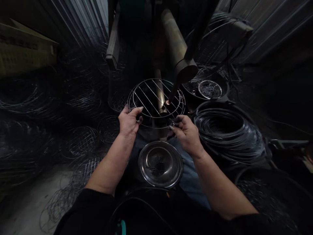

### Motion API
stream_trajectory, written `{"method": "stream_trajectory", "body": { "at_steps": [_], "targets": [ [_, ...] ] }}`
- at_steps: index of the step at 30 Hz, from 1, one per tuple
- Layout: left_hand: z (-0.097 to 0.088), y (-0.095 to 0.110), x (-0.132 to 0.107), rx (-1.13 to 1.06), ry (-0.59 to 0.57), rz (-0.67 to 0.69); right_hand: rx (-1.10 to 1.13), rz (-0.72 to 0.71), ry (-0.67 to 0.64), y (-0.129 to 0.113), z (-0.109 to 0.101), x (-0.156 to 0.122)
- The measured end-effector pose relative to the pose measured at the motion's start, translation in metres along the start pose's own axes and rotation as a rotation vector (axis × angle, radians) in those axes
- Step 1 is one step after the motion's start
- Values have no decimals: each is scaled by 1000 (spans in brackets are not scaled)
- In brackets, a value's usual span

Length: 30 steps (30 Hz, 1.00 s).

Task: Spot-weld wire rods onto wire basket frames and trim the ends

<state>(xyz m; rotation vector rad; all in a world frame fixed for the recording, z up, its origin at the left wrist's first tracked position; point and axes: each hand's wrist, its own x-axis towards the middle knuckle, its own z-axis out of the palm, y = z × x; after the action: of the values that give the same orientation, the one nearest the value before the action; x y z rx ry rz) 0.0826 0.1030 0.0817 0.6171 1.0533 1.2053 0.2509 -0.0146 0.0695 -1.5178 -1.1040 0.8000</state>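
Observation:
A round wire rack point(149, 98), with parallel bars inside ring-shaped wires, lies roughly level in front of me. My left hand point(129, 119) grips its near left rim, thumb on top. At the near right rim, my right hand point(184, 132) is closed in a pinch on a small metal piece point(173, 123), whose shape is too small to tell. The upper electrode point(172, 94) of a spot welder meets the rack right of centre, with an orange glow at its tip. Below the rack, a brass-coloured lower arm point(160, 91) shows through the bars. A shiny metal bowl point(160, 147) sits by my lap, a few small dark pieces inside.
The welder's thick upper arm point(176, 42) reaches toward me overhead. Stacked wire rings point(220, 127) fill a tub on the right; behind them stands a dish of small metal parts point(209, 89). Wire racks point(83, 140) are piled along the left floor.

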Motion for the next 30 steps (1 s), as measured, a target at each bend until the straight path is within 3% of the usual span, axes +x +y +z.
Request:
{"method": "stream_trajectory", "body": {
  "at_steps": [6,11,21,26,30],
  "targets": [
    [7,1,-4,3,10,51,-104,53,102,-4,4,12],
    [12,2,-5,7,35,74,-280,-121,247,-9,18,27],
    [9,1,2,-34,32,76,-98,-229,407,31,43,18],
    [9,4,-1,-39,5,54,-150,-309,450,26,38,14],
    [13,5,10,-44,6,0,-178,-300,466,22,37,18]
  ]
}}
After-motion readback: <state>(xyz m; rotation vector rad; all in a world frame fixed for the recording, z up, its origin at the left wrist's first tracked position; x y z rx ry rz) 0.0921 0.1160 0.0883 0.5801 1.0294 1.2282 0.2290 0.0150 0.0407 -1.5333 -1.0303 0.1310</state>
